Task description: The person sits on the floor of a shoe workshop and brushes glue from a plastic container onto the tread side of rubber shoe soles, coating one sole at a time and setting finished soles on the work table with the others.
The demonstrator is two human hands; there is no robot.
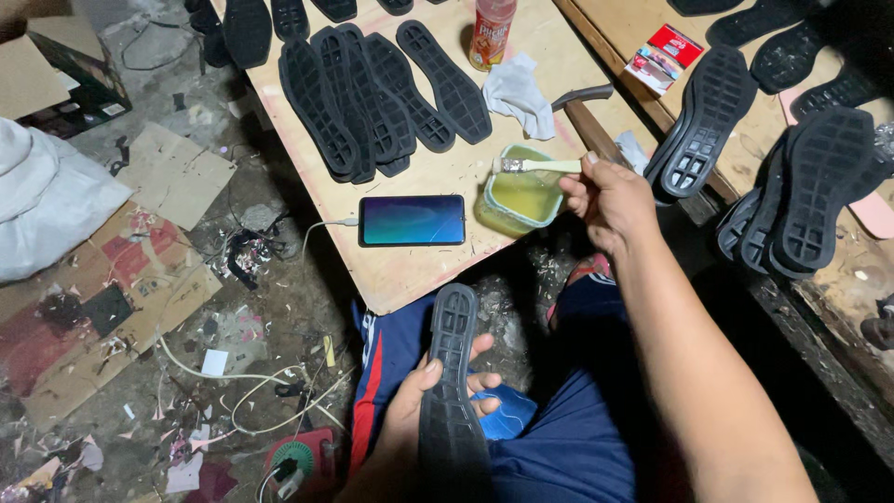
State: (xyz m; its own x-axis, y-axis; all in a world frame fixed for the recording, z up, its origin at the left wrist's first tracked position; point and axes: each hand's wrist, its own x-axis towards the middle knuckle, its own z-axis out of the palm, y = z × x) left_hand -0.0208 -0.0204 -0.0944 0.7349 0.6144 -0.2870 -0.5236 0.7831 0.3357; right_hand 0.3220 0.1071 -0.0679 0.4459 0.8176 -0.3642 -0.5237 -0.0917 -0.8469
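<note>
My left hand [424, 396] grips a black rubber shoe sole [453, 373] over my lap, tread side up, toe pointing away from me. My right hand [605, 197] holds a small pale-handled brush [535, 166] with its bristle end lying across the rim of a yellow-green tub of glue [517, 197]. The tub stands near the front edge of a wooden board [410, 270], right of a smartphone [413, 221] with a lit screen and a cable plugged in.
Several black soles [372, 93] lie fanned on the board, more [801, 186] on the bench at right. A bottle [491, 33], a white rag [517, 93], a hammer [582, 95] and a small red box [663, 56] lie behind the tub. Cardboard, cables and scraps litter the floor at left.
</note>
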